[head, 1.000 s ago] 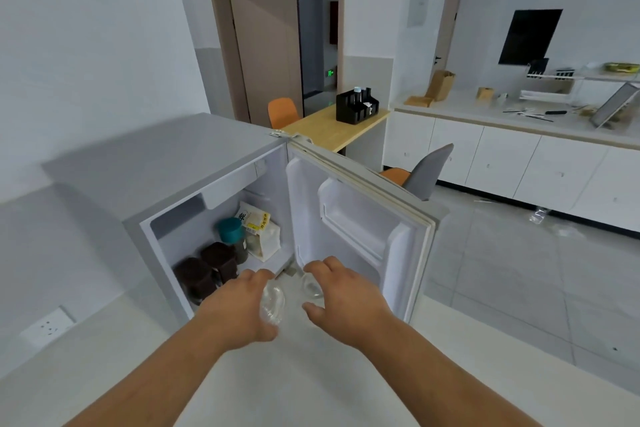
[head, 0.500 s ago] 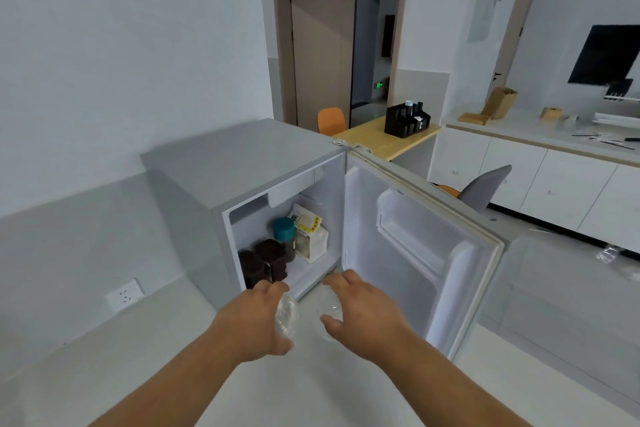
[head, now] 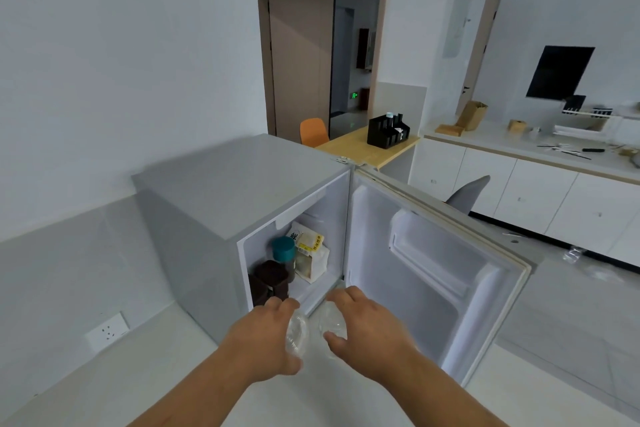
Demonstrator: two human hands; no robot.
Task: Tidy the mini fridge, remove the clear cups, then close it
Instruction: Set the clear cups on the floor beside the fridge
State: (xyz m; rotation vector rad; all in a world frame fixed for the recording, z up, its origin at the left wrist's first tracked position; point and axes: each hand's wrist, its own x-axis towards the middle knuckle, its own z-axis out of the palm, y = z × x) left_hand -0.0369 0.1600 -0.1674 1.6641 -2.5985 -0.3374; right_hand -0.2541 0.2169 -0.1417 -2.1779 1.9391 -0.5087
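Head view, looking forward and down. Left hand: fingers curled around a clear cup, the cup lying sideways in the grip with its rim toward the right. Right hand: fingers and thumb wrapped over a second clear cup. The two cups sit just beside each other between the hands; whether they touch cannot be told. Both hands are held in front of the open mini fridge, just outside its lower edge and above the pale surface on which the fridge stands.

Fridge door: swung open to the right, white inner liner facing the camera, one moulded door shelf showing.

Fridge interior, front to back: two dark brown containers at the left front, side by side; a jar with a teal lid behind them; a white and yellow packet upright to the right of the jar, printed text too small to read.

Surroundings: a wall socket on the low wall panel to the left of the fridge. Behind the fridge, an orange chair and a wooden table carrying a black organiser. A grey chair beyond the door. White cabinets along the right wall, with small items on top.
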